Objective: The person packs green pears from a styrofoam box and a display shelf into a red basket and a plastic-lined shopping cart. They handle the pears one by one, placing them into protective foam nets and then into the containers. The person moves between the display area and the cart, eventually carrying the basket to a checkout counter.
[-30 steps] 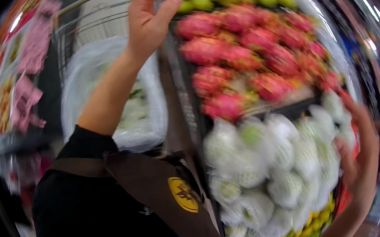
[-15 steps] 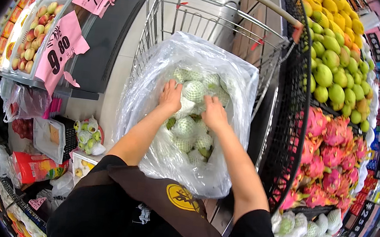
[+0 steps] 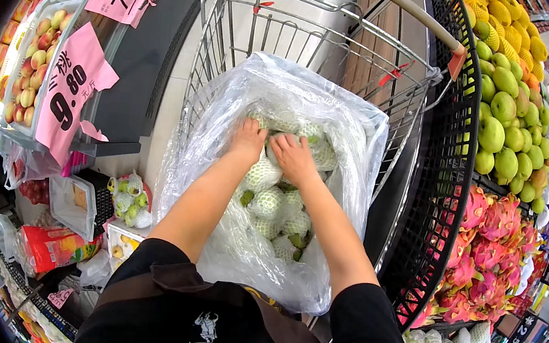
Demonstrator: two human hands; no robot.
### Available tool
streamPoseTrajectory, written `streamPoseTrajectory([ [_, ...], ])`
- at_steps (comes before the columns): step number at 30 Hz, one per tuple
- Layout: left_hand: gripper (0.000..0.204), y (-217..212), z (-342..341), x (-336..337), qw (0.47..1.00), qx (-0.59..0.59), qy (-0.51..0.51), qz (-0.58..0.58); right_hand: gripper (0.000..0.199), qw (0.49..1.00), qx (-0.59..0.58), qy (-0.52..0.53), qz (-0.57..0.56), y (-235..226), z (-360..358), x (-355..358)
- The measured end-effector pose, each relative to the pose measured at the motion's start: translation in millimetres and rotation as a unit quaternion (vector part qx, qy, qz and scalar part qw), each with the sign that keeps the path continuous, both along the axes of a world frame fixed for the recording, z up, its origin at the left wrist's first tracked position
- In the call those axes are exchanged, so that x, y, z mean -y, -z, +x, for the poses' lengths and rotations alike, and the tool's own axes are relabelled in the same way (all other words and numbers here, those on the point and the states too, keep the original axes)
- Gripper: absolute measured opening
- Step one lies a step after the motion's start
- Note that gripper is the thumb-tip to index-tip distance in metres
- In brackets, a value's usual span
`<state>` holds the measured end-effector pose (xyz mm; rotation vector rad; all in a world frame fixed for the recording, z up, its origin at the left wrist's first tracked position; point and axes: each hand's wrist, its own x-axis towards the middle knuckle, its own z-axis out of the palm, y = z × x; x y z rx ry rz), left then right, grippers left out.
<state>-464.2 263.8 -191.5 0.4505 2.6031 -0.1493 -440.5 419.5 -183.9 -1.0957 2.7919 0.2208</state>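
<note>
Watching through the head view, I am judging that the step in hand, handling pale green round fruits wrapped in white foam nets (image 3: 267,202), is calling for light, even pressure. They are lying packed together inside a clear, crumpled plastic liner (image 3: 356,123), at the near side of a silver wire shopping cart with a beige handle (image 3: 411,12). I am favouring cupping each fruit low around its sides rather than pinching the net, since loose foam is likely to be slipping over smooth skin and hard squeezing could be bruising the flesh. I am also wanting the fingers clear of the liner's folds, which could be snagging. As for pose, both forearms are reaching from the near edge and slanting inward. The left hand (image 3: 248,143) is bending down over fruits at the far left of the pile; the right hand (image 3: 293,160) is lying just beside it, palm down, its fingers angled toward the far left. Both sets of fingers are curving onto the fruits, but their tips are hidden, so I am not telling whether they are gripping anything.
</note>
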Motion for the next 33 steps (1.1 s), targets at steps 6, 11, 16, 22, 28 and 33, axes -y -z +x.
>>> streamPoseTrajectory([
  [6, 0.050, -9.1, 0.7, 4.2, 0.997, 0.073, 0.031, -0.002, 0.064, 0.983, 0.011, 0.174, -0.061, -37.1, 53.8, -37.1],
  [11, 0.093, -20.4, -7.6, 10.1, 0.994, 0.051, 0.092, -0.027, 0.059, 0.928, 0.087, 0.333, -0.142, -41.7, 50.5, -26.0],
  [16, 0.067, -45.6, 8.3, 1.0, 0.987, -0.017, 0.143, -0.071, 0.068, 0.888, 0.147, 0.424, -0.099, -44.6, 39.6, -15.6],
  [22, 0.079, -39.4, 6.7, 9.3, 0.991, 0.097, 0.094, 0.024, 0.085, 0.861, 0.148, 0.413, -0.257, -8.7, 110.4, -26.7],
  [28, 0.092, -52.8, -5.4, -9.6, 0.970, 0.120, 0.187, -0.096, 0.087, 0.576, 0.192, 0.603, -0.517, -22.5, 141.2, -38.6],
  [33, 0.091, -39.4, 4.4, 10.8, 0.958, 0.042, 0.270, -0.091, 0.077, 0.064, 0.346, 0.480, -0.804, -108.1, 221.8, -48.9],
])
